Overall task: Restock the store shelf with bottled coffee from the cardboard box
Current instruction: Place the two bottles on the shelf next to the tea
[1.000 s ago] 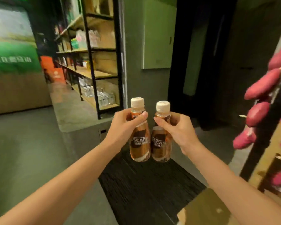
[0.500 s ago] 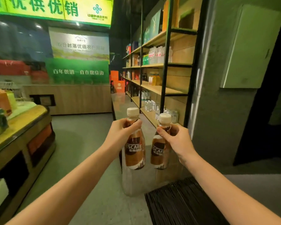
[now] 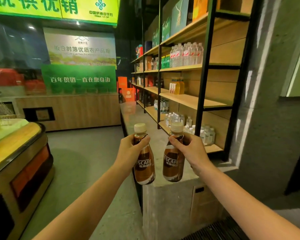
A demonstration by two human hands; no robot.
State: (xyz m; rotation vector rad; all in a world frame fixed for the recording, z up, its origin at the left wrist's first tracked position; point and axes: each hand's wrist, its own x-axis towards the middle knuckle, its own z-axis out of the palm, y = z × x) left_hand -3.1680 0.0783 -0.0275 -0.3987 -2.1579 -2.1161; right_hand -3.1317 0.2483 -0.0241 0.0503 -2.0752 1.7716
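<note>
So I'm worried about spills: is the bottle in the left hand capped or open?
Capped. The left-hand bottle has its cream cap seated on the neck, above the left hand gripping it.

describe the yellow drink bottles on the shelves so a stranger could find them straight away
On the shelf rack along the right wall, look at the third board up, just below the clear water bottles. The yellow drink bottles stand alone at its far end, the only amber ones.
</note>
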